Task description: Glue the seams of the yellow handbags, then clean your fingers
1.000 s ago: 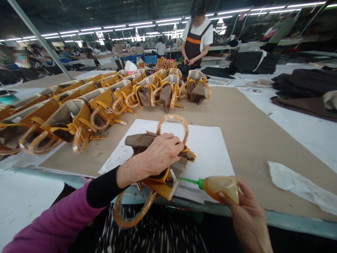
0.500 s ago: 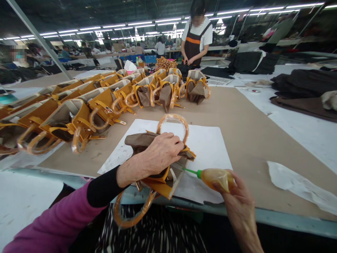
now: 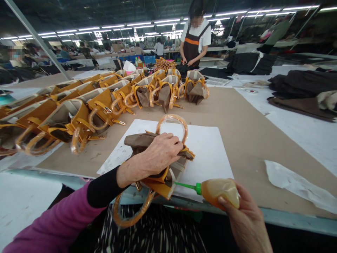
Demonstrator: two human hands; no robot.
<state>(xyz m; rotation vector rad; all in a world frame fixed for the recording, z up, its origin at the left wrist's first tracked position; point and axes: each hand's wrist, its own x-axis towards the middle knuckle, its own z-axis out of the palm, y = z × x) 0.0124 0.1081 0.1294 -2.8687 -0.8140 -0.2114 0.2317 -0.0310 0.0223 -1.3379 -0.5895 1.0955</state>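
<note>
A mustard-yellow handbag [image 3: 158, 188] lies on its side at the table's front edge, with brown lining [image 3: 139, 140] bunched out of its opening. My left hand [image 3: 164, 149] is closed over the lining and the bag's edge, its fingertips partly hidden. One plastic-wrapped ring handle [image 3: 186, 130] stands beyond that hand; the other handle [image 3: 131, 222] hangs over the front edge toward my lap. In my right hand [image 3: 246, 211] is a soft glue bottle [image 3: 219, 191] of amber liquid. Its thin green nozzle [image 3: 184, 185] points left, with the tip at the bag's inner edge.
White paper [image 3: 207, 147] lies under the bag. Rows of similar yellow bags [image 3: 79, 116] fill the table's left and back. A paper scrap [image 3: 297, 184] lies at right, dark folded cloth [image 3: 302, 88] farther back. A co-worker in an apron [image 3: 193, 45] stands across the table.
My right hand has moved the glue bottle toward me, so the nozzle tip slid down along the bag's edge to near its lower corner. My left hand stays in place on the bag.
</note>
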